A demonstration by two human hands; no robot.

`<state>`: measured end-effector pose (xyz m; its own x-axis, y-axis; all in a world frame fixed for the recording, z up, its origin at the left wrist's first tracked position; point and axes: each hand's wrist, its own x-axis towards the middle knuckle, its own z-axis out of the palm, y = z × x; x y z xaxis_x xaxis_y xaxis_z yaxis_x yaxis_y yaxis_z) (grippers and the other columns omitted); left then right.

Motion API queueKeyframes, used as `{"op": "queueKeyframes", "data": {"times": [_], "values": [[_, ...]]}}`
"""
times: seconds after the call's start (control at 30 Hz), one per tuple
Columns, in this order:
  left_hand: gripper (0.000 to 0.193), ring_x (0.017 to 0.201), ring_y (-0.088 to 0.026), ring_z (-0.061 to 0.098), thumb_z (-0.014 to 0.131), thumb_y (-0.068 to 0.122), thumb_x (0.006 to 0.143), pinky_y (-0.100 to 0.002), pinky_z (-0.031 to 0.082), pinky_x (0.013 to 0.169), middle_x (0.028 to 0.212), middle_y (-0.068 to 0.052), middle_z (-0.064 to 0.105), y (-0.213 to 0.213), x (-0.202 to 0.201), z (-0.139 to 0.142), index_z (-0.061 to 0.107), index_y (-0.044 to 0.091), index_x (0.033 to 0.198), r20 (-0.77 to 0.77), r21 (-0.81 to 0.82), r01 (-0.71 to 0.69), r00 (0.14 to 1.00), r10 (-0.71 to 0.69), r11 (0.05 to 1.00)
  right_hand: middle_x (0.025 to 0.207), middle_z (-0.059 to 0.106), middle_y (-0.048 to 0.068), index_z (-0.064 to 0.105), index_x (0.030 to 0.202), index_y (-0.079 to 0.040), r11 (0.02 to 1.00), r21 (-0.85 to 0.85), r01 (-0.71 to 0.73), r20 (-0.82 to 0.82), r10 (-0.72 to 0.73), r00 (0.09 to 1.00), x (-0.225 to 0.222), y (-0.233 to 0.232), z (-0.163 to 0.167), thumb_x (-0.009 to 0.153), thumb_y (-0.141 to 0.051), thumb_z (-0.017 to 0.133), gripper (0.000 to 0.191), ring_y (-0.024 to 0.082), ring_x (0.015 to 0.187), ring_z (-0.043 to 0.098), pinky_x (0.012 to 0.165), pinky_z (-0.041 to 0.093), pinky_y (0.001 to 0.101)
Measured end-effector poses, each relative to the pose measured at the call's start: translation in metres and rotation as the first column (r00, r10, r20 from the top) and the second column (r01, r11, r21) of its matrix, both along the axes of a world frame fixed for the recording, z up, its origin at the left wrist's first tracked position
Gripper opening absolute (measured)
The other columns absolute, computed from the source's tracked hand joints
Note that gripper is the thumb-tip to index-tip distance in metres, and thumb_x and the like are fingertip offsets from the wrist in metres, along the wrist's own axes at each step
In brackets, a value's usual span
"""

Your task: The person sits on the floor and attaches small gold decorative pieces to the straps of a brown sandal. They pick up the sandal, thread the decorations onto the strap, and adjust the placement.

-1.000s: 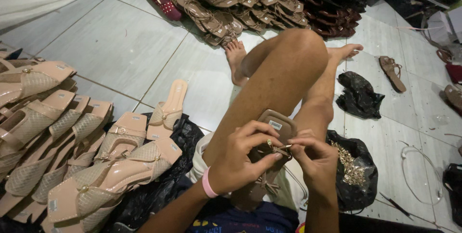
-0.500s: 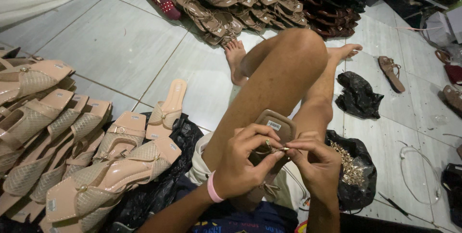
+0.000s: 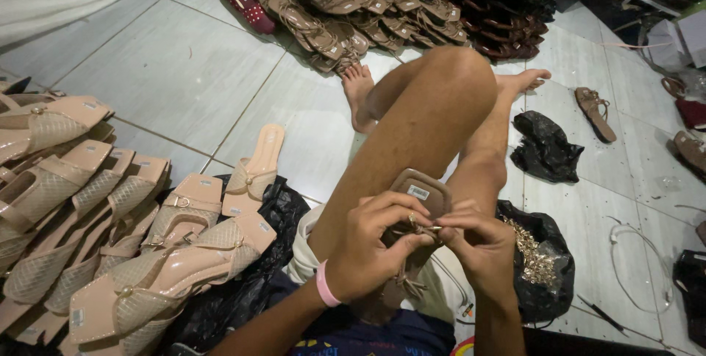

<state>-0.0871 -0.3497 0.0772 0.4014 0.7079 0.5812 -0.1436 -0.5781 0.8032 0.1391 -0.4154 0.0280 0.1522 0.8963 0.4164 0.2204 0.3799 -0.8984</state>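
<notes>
Both my hands at my raised knee, left hand (image 3: 368, 249) gripping tan flat sandal with thin straps (image 3: 414, 212), right hand (image 3: 478, 242) fingertips pinching its small gold strap ornament (image 3: 421, 228), black bag of gold trims (image 3: 540, 264) beside my right wrist

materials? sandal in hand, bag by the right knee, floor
Sandal: brown, smooth, leather-like upper, likely synthetic; soft sheen.
Black bag: thin plastic film; crinkled, glossy folds, gold metallic-looking trims inside.
Floor: glazed pale tile; grout lines, dull reflections.
</notes>
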Motion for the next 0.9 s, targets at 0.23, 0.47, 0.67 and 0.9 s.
{"op": "queueKeyframes", "data": {"times": [0.23, 0.47, 0.67, 0.9], "values": [[0.021, 0.101, -0.022, 0.072, 0.085, 0.018, 0.082, -0.033, 0.052, 0.089, 0.113, -0.004, 0.073, 0.007, -0.006, -0.004, 0.076, 0.009, 0.099, -0.055, -0.001, 0.020, 0.998, -0.020, 1.000, 0.097, 0.074, 0.015, 0.076, 0.107, 0.008, 0.998, -0.066, -0.008, -0.085, 0.002, 0.996, -0.007, -0.002, 0.004, 0.096, 0.003, 0.069, 0.014, 0.020, 0.091, 0.067, 0.078, 0.055, 0.0289], [0.040, 0.115, -0.025, 0.071, 0.085, 0.018, 0.081, -0.034, 0.054, 0.095, 0.128, -0.008, 0.069, 0.015, -0.021, 0.009, 0.072, 0.005, 0.116, -0.078, 0.037, 0.144, 0.987, -0.140, 0.989, 0.098, 0.074, 0.013, 0.074, 0.113, 0.006, 0.999, 0.008, -0.051, 0.065, 0.051, 0.997, -0.007, -0.002, 0.019, 0.093, 0.005, 0.069, 0.020, 0.018, 0.093, 0.067, 0.081, 0.055, 0.0277], [0.037, 0.118, -0.024, 0.072, 0.081, 0.010, 0.086, -0.033, 0.057, 0.095, 0.135, -0.008, 0.071, 0.029, -0.030, 0.002, 0.072, 0.005, 0.122, -0.108, 0.186, 0.166, 0.983, -0.148, 0.968, 0.097, 0.073, 0.013, 0.075, 0.112, 0.005, 1.000, -0.008, -0.021, 0.049, 0.022, 0.999, -0.007, -0.001, 0.012, 0.093, 0.005, 0.070, 0.019, 0.018, 0.091, 0.067, 0.080, 0.054, 0.0274], [0.029, 0.101, -0.021, 0.075, 0.084, 0.012, 0.081, -0.030, 0.056, 0.086, 0.117, -0.005, 0.077, 0.021, -0.022, -0.007, 0.077, 0.007, 0.109, -0.097, 0.197, 0.001, 0.995, 0.018, 0.980, 0.102, 0.071, 0.013, 0.074, 0.114, 0.007, 0.997, -0.081, 0.001, -0.143, -0.012, 0.990, -0.009, -0.001, 0.001, 0.094, 0.005, 0.068, 0.020, 0.017, 0.092, 0.067, 0.081, 0.054, 0.0277]]}}
